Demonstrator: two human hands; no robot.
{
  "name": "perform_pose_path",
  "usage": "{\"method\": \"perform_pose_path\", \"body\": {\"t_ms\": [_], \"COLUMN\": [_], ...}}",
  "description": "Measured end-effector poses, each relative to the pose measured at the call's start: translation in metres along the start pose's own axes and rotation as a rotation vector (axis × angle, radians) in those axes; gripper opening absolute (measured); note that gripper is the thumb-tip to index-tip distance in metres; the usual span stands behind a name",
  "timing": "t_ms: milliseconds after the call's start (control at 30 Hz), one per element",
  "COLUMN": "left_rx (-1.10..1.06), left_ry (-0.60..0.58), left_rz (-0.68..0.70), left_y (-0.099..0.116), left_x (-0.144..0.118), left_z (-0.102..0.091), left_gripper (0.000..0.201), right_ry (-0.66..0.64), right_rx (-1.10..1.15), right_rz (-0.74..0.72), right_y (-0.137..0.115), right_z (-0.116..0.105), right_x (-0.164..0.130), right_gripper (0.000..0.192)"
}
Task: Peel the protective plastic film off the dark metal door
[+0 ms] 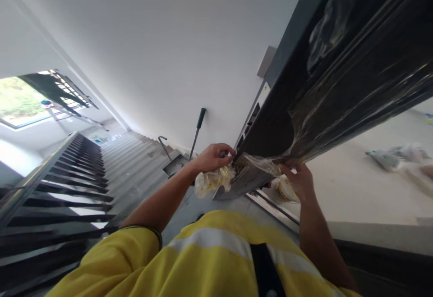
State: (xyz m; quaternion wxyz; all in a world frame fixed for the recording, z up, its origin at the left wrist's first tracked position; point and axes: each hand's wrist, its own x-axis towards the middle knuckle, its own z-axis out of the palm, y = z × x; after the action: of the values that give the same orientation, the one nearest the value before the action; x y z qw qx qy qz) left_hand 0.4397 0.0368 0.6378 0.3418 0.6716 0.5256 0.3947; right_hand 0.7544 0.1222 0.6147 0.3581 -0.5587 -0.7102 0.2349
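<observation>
A dark door [341,76] wrapped in clear plastic film [324,35] stands edge-on in front of me, seen at a steep tilt. My left hand [214,156] pinches the film at the door's edge, with a crumpled bunch of plastic [211,182] hanging under it. On the other side of the door, my right hand [299,180] grips more loose film [284,189]. Both arms reach out from a yellow high-visibility shirt [209,256].
A dark metal stair railing [64,184] and concrete steps [135,153] are on the left. A green-handled tool [197,131] leans against the white wall beside a tray [174,164]. Plastic bags [395,157] lie on the floor at the right.
</observation>
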Motion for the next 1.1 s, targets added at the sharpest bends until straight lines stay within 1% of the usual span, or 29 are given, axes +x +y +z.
{"method": "perform_pose_path", "body": {"t_ms": [67, 100, 167, 233, 300, 433, 500, 567, 633, 733, 800, 900, 1000, 1067, 1100], "left_rx": [0.206, 0.254, 0.281, 0.303, 0.384, 0.604, 0.654, 0.628, 0.572, 0.492, 0.442, 0.392, 0.354, 0.362, 0.38], "left_ry": [-0.109, -0.162, -0.259, -0.292, -0.261, -0.142, -0.056, 0.046, 0.137, 0.22, 0.238, 0.207, 0.149, 0.125, 0.112], "left_rz": [-0.01, -0.038, -0.144, -0.246, -0.278, -0.212, -0.221, -0.288, -0.345, -0.354, -0.378, -0.4, -0.398, -0.379, -0.345], "left_y": [0.015, 0.022, 0.032, 0.039, 0.046, 0.054, 0.053, 0.05, 0.045, 0.041, 0.039, 0.038, 0.038, 0.038, 0.038], "left_x": [0.005, 0.007, 0.011, 0.014, 0.015, 0.014, 0.01, 0.006, 0.002, -0.002, -0.003, -0.001, -0.001, -0.003, -0.005], "left_z": [-0.009, -0.012, -0.017, -0.018, -0.015, -0.001, 0.006, 0.013, 0.018, 0.022, 0.022, 0.018, 0.013, 0.013, 0.013], "left_gripper": [0.024, 0.026, 0.028, 0.026, 0.021, 0.016, 0.015, 0.014, 0.016, 0.016, 0.015, 0.014, 0.014, 0.018, 0.021], "right_ry": [-0.034, -0.055, -0.111, -0.179, -0.229, -0.285, -0.309, -0.329, -0.342, -0.357, -0.373, -0.353, -0.295, -0.286, -0.288], "right_rx": [-0.017, -0.03, -0.044, -0.032, -0.016, 0.0, 0.028, 0.049, 0.061, 0.075, 0.065, -0.01, -0.126, -0.164, -0.168], "right_rz": [-0.009, -0.019, -0.059, -0.118, -0.177, -0.296, -0.376, -0.429, -0.449, -0.454, -0.454, -0.45, -0.438, -0.445, -0.456], "right_y": [-0.002, -0.003, -0.004, -0.003, 0.001, 0.01, 0.012, 0.013, 0.012, 0.009, 0.009, 0.015, 0.029, 0.039, 0.043], "right_z": [-0.002, -0.004, -0.008, -0.011, -0.014, -0.017, -0.018, -0.02, -0.021, -0.024, -0.026, -0.029, -0.032, -0.036, -0.037], "right_x": [0.0, 0.0, 0.001, 0.002, 0.006, 0.013, 0.015, 0.016, 0.016, 0.017, 0.018, 0.024, 0.029, 0.025, 0.02], "right_gripper": [0.042, 0.042, 0.04, 0.037, 0.036, 0.036, 0.035, 0.033, 0.032, 0.032, 0.031, 0.031, 0.036, 0.034, 0.032]}}
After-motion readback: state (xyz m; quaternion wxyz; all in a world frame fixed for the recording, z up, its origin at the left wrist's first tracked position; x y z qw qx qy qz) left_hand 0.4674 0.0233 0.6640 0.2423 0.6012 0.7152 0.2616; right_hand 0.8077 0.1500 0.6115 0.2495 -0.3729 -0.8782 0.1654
